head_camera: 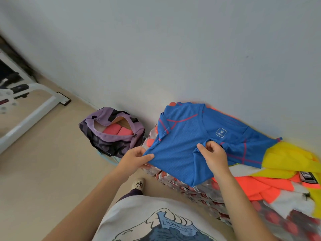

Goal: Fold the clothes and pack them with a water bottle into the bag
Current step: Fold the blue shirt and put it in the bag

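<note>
Both hands pinch the blue shirt (pixel 184 146) mid-fold.
Left grip (pixel 137 156) holds a corner, right grip (pixel 212 153) bunched cloth; slippery mesh could slide off the bottle packs (pixel 191 186).

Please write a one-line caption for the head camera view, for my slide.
Both hands, left hand and right hand, pinch a blue shirt spread over packed water bottles, beside an open purple bag.

Both hands pinching the blue shirt (pixel 182 136) over stacked water packs (pixel 196 188), open purple bag (pixel 111 136) on the left.
</note>
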Tool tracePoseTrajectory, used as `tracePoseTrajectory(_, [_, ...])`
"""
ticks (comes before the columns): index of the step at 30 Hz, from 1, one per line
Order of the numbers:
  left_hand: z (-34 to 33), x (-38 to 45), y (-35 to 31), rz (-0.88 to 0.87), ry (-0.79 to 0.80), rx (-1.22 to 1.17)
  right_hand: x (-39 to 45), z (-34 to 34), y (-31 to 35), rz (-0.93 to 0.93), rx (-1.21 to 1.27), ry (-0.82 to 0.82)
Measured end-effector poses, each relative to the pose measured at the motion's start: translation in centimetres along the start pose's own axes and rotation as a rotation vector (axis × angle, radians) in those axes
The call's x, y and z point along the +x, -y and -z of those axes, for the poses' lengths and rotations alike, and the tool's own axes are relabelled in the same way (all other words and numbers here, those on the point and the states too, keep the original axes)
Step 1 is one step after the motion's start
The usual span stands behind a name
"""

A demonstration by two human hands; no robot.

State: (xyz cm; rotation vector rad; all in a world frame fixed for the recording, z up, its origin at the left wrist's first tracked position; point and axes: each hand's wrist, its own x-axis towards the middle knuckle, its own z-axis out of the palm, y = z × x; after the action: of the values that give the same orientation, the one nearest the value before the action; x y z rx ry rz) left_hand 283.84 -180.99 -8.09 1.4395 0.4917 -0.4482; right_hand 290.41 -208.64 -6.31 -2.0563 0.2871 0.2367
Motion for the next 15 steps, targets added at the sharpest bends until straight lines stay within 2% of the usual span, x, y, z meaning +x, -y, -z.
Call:
tracePoseTrajectory(3, [-0.4, -0.6, -0.9, -0.074, -0.004, -0.039, -0.2, 0.2, 0.3, -0.011, 0.021, 0.005])
tracePoseTrajectory(7, [-1.5, -1.7, -3.9, -0.255, 0.028, -0.045, -1.0, 1.4, 1.5, 0.011, 0.072, -0.029])
tracePoseTrajectory(11, [-3.2, -3.1, -8.6, -0.376, 0.186, 0.018, -2.5, 3.2, 4.9, 0.098, 0.180, -0.021])
tracePoseTrajectory(15, [-5.1, -4.5, -13.2, -0.450, 0.361, 0.122, -4.2, 5.1, 9.5, 0.179, 0.389, -0.003])
